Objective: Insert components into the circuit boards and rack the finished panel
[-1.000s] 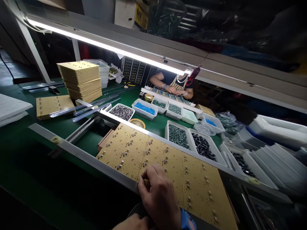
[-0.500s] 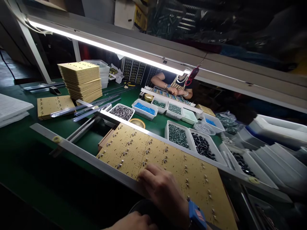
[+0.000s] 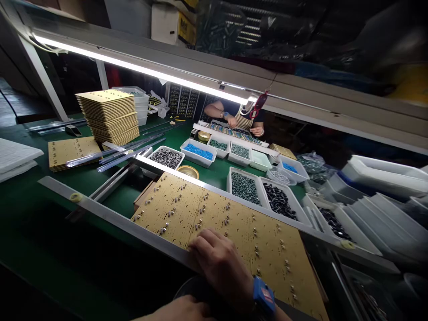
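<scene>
Tan circuit boards (image 3: 214, 214) lie side by side in a metal rail frame (image 3: 117, 218), with small silvery parts standing on them in rows. My right hand (image 3: 217, 263), with a blue band (image 3: 264, 295) on its wrist, rests over the near edge of the boards. Its fingers are curled and pressed together; whatever may be between the fingertips is hidden. At the bottom edge, nearer to me than the frame, is my left hand (image 3: 187, 308). Only its back and knuckles show, and its fingertips are out of sight.
Beyond the frame stand white bins of metal parts (image 3: 167, 157), blue parts (image 3: 198, 151), green parts (image 3: 244, 188) and black parts (image 3: 281, 203). A board stack (image 3: 110, 118) is at the left. Across the table a person's hands (image 3: 230, 120) work at another row. A lamp (image 3: 143, 69) hangs above.
The whole view has shifted slightly, so most things sit a little further left. My right hand stays at the near edge of the boards. The other person's hands have moved apart.
</scene>
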